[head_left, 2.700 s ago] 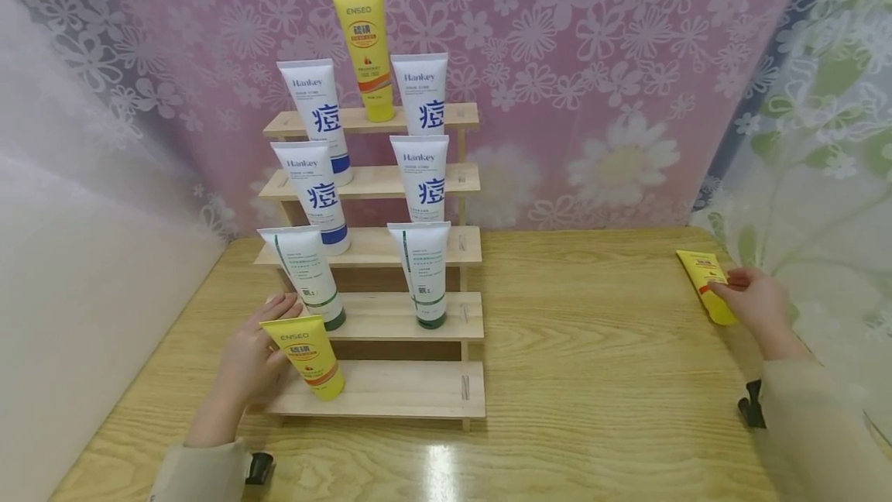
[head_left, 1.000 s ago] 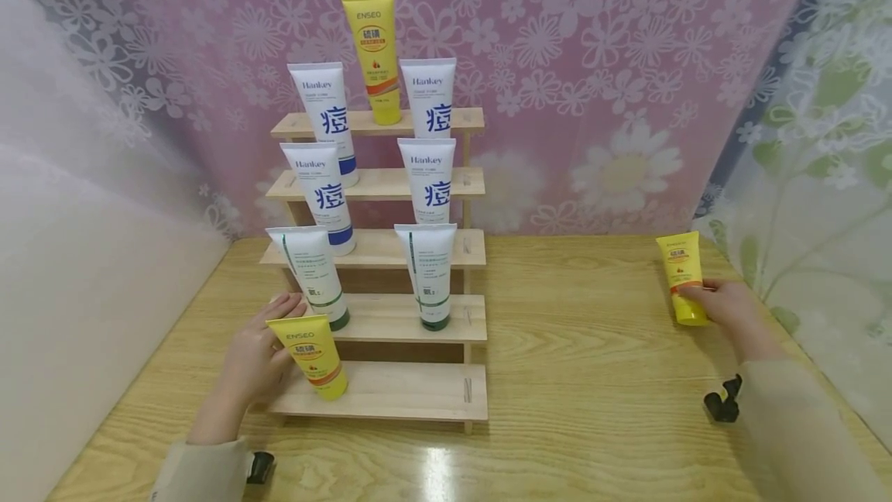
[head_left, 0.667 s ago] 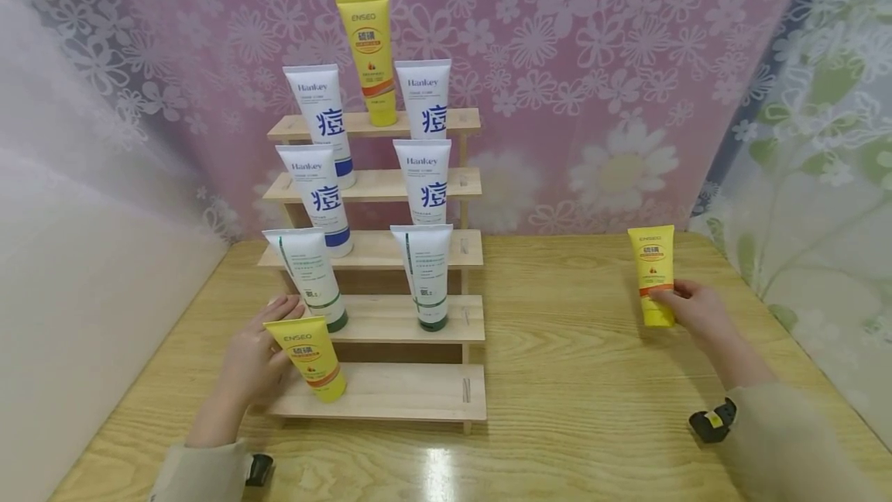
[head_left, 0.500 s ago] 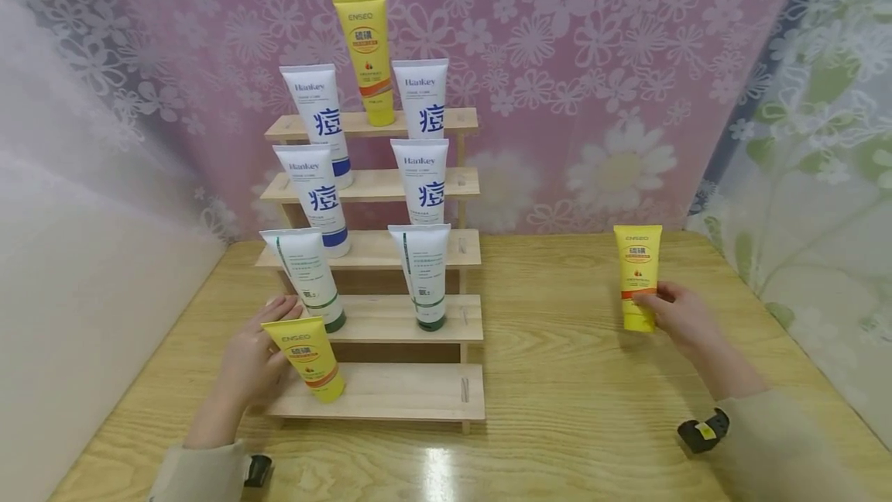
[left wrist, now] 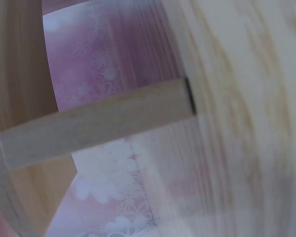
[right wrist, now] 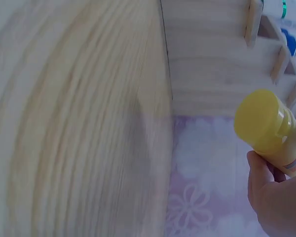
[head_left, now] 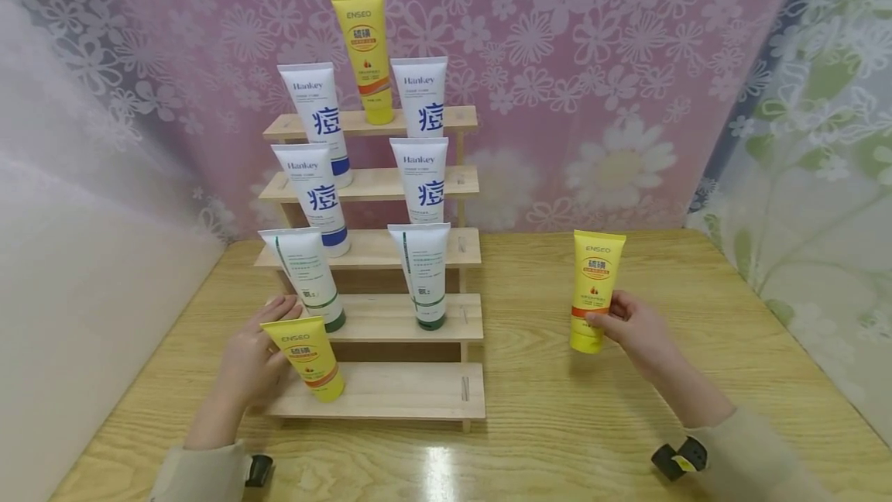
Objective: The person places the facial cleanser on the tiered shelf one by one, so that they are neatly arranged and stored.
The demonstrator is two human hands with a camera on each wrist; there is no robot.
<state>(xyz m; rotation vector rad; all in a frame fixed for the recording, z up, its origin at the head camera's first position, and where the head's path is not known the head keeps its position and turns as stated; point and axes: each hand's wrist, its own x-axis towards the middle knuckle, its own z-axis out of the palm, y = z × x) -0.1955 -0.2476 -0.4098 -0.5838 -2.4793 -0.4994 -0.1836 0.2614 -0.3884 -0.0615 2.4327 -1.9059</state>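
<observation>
My right hand (head_left: 637, 331) pinches a yellow ENSEO squeeze tube (head_left: 598, 277) near its cap, thumb in front. It is upright, right of the rack; in the right wrist view its yellow cap (right wrist: 259, 121) hangs over the wood table. At the rack's left end my left hand (head_left: 244, 359) grips the second step of the wooden display rack (head_left: 411, 390), fingers above and thumb partly hidden behind another yellow tube (head_left: 307, 355) on the lowest step. The left wrist view shows the rack's wooden bar (left wrist: 98, 121) close up.
Two white-and-green tubes (head_left: 425, 273) stand on the second step. Several white Hankey tubes (head_left: 421, 180) fill the steps above, with a yellow tube (head_left: 365, 56) at the top. Flowered cloth (head_left: 620, 76) backs the wood-grain table (head_left: 550, 440).
My right hand has picked up the yellow tube from the table's right side, turned it upright and carried it left toward the rack. The left hand stays at the rack's end.
</observation>
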